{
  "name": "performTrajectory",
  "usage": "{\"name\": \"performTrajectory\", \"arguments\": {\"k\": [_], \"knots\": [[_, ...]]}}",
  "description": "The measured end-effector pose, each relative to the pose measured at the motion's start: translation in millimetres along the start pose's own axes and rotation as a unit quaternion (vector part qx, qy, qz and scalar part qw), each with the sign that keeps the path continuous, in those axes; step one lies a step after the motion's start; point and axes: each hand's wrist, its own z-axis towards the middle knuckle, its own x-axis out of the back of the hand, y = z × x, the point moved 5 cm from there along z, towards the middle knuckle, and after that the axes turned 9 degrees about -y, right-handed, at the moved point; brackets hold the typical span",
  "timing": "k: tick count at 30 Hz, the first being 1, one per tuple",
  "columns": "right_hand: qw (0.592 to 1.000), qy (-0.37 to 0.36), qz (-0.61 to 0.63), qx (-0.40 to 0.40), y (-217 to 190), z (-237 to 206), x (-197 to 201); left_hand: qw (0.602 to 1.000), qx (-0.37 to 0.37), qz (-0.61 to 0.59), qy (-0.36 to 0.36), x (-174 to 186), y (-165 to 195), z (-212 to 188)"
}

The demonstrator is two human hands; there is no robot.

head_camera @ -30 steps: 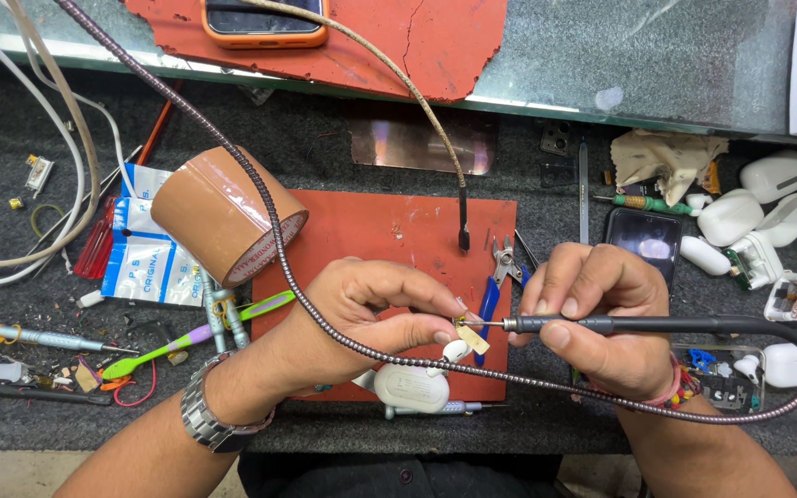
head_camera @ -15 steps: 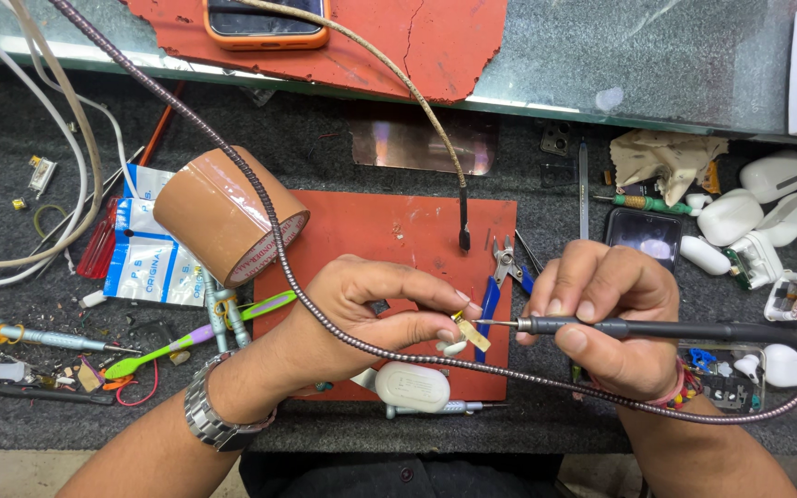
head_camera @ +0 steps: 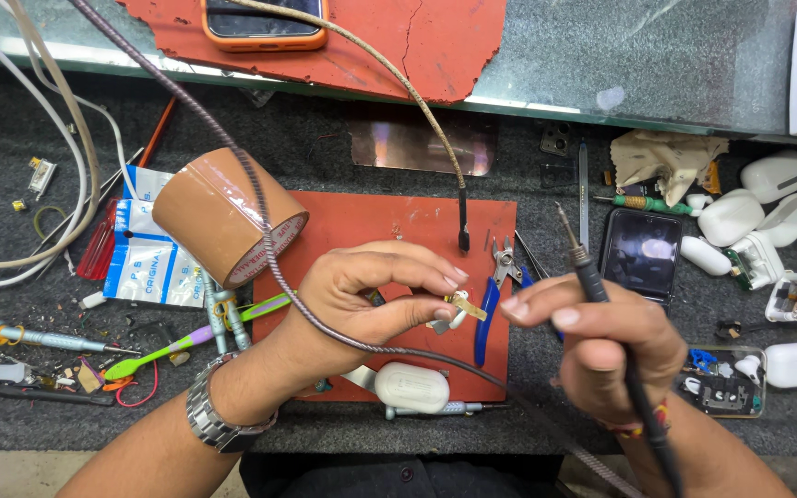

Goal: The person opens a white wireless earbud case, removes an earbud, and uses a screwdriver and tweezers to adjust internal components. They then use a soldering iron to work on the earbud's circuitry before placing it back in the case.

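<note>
Over red mat (head_camera: 389, 231), left grip (head_camera: 375, 295) pinches earbud (head_camera: 454, 311).

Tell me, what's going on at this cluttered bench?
A person sits at a repair bench. The left hand pinches a small white earbud part with a gold strip above the red mat. The right hand holds a soldering iron with its tip tilted up, away from the part. A roll of brown tape lies on the mat's left edge, blue-handled cutters lie between the hands, and white earbud cases lie at the right.
</note>
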Motion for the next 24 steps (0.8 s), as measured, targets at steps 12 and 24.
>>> {"name": "performTrajectory", "arguments": {"k": [12,24], "knots": [[0.972,-0.046,-0.216,-0.085,6,3,-10,0.999,-0.034,0.001,-0.026,-8,-4,-1],[0.973,-0.012,-0.136,-0.187,24,-1,-4,1.0,-0.016,-0.025,-0.007,-7,-4,-1]]}}
